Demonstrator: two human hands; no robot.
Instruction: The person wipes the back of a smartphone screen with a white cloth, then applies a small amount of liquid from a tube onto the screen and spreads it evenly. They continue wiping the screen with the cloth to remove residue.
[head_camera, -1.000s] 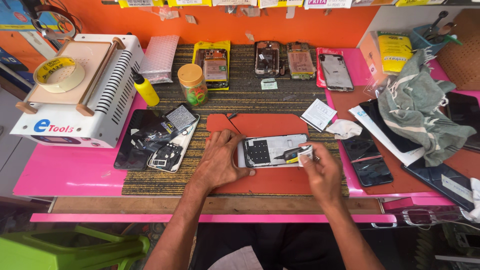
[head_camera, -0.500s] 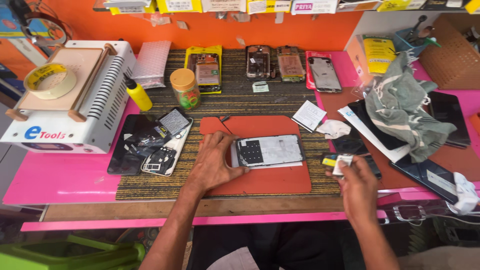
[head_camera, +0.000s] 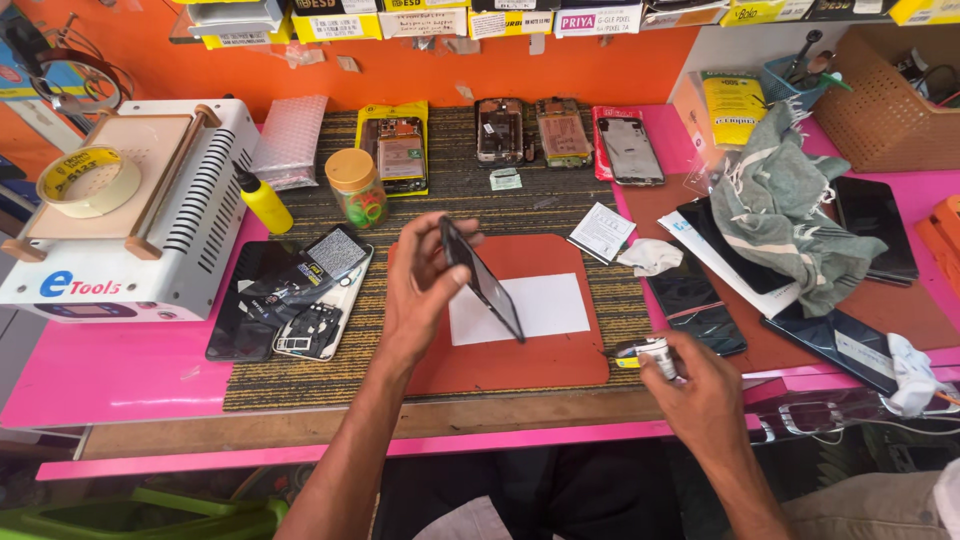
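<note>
The left hand (head_camera: 425, 290) holds a thin, flat, dark phone (head_camera: 482, 280) by its top edge. The phone stands tilted, with its low end on a white sheet (head_camera: 545, 305). The sheet lies on a smooth red mat (head_camera: 520, 355) with round corners. The right hand (head_camera: 700, 385) is closed around a small tube (head_camera: 640, 350) with a white and yellow body, near the front edge of the table.

Under the mat is a rough woven cloth (head_camera: 300, 375) with dark and yellow stripes. To the left lie more flat phone parts (head_camera: 300, 290), black and shiny. Near them stand a small yellow bottle (head_camera: 265, 200) and a round jar (head_camera: 356, 188) with a tan lid. A white metal box (head_camera: 140, 215) with slots in its side holds a roll of tape (head_camera: 88, 180) on top. On the right lies a soft, crumpled grey cloth (head_camera: 790, 205) over dark glass screens (head_camera: 690, 300). A brown basket (head_camera: 885, 100) sits in the far corner.

The table (head_camera: 110, 365) is bright pink and the wall (head_camera: 400, 70) behind is orange.
</note>
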